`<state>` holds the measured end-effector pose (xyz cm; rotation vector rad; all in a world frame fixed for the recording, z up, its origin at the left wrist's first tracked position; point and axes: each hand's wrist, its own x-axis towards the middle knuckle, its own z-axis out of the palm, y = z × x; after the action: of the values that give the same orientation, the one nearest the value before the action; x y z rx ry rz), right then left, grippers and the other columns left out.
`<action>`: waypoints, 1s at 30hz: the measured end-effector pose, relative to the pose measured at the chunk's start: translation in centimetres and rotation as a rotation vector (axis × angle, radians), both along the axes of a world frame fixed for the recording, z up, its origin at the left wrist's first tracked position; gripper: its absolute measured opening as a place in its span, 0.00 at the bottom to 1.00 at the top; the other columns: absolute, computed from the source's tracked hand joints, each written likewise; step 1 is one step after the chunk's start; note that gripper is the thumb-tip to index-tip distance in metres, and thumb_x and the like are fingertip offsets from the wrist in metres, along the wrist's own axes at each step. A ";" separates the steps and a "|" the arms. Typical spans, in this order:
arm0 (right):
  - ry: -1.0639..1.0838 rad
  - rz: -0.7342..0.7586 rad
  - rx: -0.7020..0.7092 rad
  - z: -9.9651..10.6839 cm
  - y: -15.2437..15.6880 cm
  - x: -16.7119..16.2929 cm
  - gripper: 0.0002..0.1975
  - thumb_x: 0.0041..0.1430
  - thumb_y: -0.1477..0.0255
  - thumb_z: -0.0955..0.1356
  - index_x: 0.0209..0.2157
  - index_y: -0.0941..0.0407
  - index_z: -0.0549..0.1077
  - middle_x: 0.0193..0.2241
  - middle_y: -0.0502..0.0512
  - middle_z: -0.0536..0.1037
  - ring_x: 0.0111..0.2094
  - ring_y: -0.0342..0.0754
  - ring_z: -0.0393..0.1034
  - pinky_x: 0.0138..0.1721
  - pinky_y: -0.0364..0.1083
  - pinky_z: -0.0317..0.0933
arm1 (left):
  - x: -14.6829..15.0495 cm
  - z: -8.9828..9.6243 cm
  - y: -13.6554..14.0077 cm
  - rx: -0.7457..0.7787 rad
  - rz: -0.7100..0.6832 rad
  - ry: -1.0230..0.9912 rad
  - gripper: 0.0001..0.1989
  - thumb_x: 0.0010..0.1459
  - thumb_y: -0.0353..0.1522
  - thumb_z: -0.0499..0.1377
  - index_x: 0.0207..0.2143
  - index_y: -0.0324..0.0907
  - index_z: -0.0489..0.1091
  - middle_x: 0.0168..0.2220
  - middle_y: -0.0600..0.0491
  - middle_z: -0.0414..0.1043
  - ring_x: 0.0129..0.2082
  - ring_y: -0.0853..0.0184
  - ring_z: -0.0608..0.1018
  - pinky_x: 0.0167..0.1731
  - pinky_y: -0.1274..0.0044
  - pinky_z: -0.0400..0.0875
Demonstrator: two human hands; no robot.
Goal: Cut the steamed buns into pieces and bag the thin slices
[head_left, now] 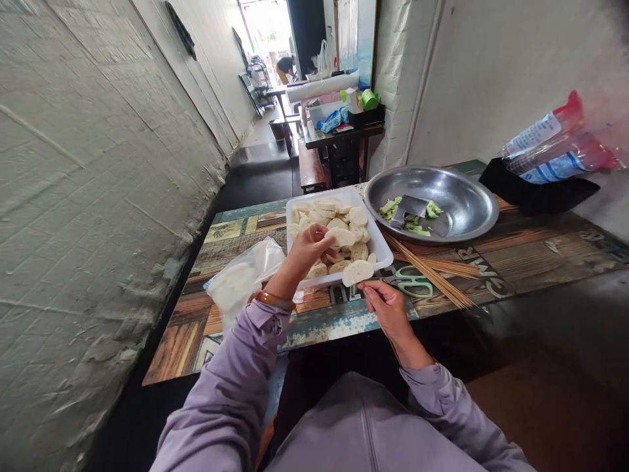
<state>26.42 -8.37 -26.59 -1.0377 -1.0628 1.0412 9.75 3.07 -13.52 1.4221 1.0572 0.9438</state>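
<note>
Over the white tray (378,252), my left hand (310,249) pinches a pale oval food slice (341,236) between thumb and fingers. My right hand (390,313) is closed around a thin bamboo skewer (394,353), whose lower end shows below the palm. Another pale slice (358,273) sits at the skewer's upper end, near the tray's front right corner. Many similar slices (328,208) are heaped in the tray. Just right of it lie green-handled scissors (415,283), their blades partly hidden, and a bundle of loose skewers (437,274).
A large metal bowl (472,203) holds green vegetable scraps and a cleaver (414,206). Left of the tray lies a clear plastic bag (240,278) with pale contents. Packaged skewers (545,147) stand in a black holder (540,187). Another table (322,136) and a bent-over person (285,67) are farther back.
</note>
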 end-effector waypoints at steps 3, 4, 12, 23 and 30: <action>-0.002 -0.004 -0.003 -0.2 -0.1 0.0 0.14 0.61 0.60 0.69 0.38 0.56 0.81 0.16 0.45 0.69 0.18 0.41 0.58 0.22 0.42 0.55 | -0.8 -0.2 -1.0 -0.118 -0.006 -0.270 0.22 0.46 0.37 0.71 0.41 0.38 0.70 0.29 0.53 0.76 0.23 0.70 0.78 0.20 0.81 0.65; -0.002 -0.008 -0.003 -0.3 -0.1 0.0 0.14 0.61 0.60 0.69 0.38 0.56 0.81 0.17 0.45 0.69 0.19 0.41 0.59 0.22 0.42 0.55 | -0.9 -0.3 -1.2 -0.149 -0.008 -0.326 0.22 0.45 0.37 0.71 0.41 0.37 0.71 0.30 0.52 0.76 0.24 0.70 0.78 0.22 0.81 0.67; -0.002 -0.003 0.018 -0.5 -0.4 0.0 0.12 0.62 0.63 0.70 0.39 0.56 0.81 0.16 0.44 0.68 0.19 0.40 0.59 0.22 0.41 0.54 | -1.3 -1.1 -1.9 -0.093 0.048 -0.471 0.19 0.42 0.32 0.73 0.39 0.40 0.76 0.37 0.53 0.79 0.37 0.70 0.80 0.40 0.79 0.72; -0.055 -0.009 0.003 -0.8 -0.3 0.0 0.13 0.62 0.63 0.69 0.39 0.56 0.81 0.16 0.45 0.69 0.18 0.41 0.60 0.22 0.42 0.54 | -2.8 -2.7 -0.6 0.226 -0.103 0.129 0.13 0.48 0.26 0.62 0.39 0.39 0.75 0.34 0.53 0.76 0.32 0.71 0.75 0.34 0.79 0.69; -0.052 -0.013 -0.004 -0.7 -0.3 -0.1 0.12 0.61 0.63 0.70 0.38 0.56 0.81 0.17 0.46 0.71 0.18 0.40 0.60 0.22 0.42 0.55 | -0.6 -1.0 2.6 0.576 -0.065 0.772 0.14 0.58 0.27 0.56 0.44 0.36 0.76 0.42 0.44 0.76 0.39 0.62 0.78 0.45 0.70 0.72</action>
<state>26.31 -8.68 -27.28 -1.0790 -1.0947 1.0106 9.16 5.71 -14.54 2.3996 1.3283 0.6745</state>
